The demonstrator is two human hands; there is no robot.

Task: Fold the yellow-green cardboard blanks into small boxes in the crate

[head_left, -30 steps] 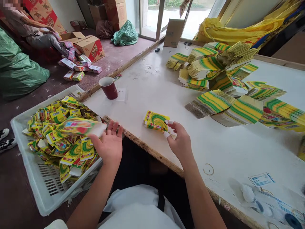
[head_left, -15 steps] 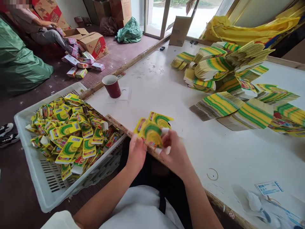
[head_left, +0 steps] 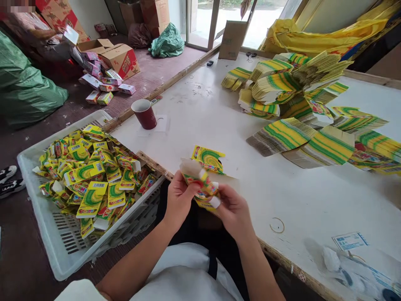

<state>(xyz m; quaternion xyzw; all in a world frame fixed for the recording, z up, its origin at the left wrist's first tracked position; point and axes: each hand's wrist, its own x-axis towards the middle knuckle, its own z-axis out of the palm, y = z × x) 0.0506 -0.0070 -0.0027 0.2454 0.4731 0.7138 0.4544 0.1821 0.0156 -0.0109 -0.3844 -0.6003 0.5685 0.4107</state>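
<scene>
Between both hands, over the table's front edge, is a small yellow-and-green printed carton, slightly blurred, with white flaps at its right end. My left hand grips its left side, thumb across the front. My right hand pinches the right end by the white flaps. Just beyond, a flat yellow carton lies on the white table. To the left, a white plastic crate holds many yellow cartons in a loose heap.
A dark red mug stands near the table's left edge. Stacks of flat cartons fan out at the back right. Clear plastic wrap lies front right. Beyond the crate, a person sits beside cardboard boxes and a green sack.
The carton in my hands has turned, with its greyish inner side and opened end now showing. My left thumb has moved across it. The seated person now holds up a pale box.
</scene>
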